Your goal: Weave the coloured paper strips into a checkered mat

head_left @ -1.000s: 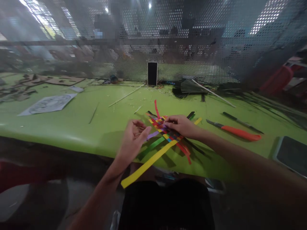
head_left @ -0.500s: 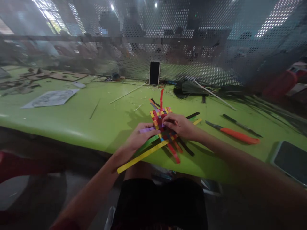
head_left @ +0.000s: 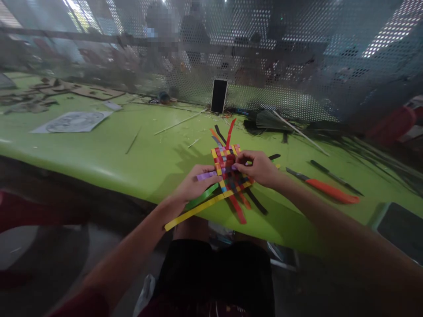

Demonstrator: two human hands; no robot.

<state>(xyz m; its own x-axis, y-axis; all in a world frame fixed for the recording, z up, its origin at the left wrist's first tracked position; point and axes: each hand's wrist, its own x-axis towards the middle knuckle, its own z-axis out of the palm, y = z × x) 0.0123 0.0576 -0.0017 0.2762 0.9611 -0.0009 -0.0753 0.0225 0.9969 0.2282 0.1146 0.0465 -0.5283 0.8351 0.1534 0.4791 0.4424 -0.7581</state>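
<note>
A woven mat [head_left: 226, 154] of coloured strips lies over the table's near side, loose ends sticking out all around. My left hand [head_left: 194, 182] grips its left edge between thumb and fingers, with a purple strip [head_left: 206, 176] running under the thumb. On the mat's upper face, my right hand [head_left: 259, 168] pinches the other end of the purple strip with thumb and forefinger. A long yellow strip [head_left: 194, 212] and a green strip [head_left: 203, 196] extend to the lower left. Red [head_left: 238, 210] and black strips [head_left: 257, 201] point toward me.
An orange-handled knife [head_left: 332, 190] and a dark, thin blade [head_left: 335, 177] lie to the right. A phone [head_left: 219, 96] leans against the perforated screen. Printed paper [head_left: 76, 122] and cardboard pieces [head_left: 95, 91] are at left. A dark flat device [head_left: 401, 231] sits lower right.
My right hand has shifted slightly right and up across the mat, its thumb and forefinger still pinched. The left hand keeps its hold. The whole view has turned slightly.
</note>
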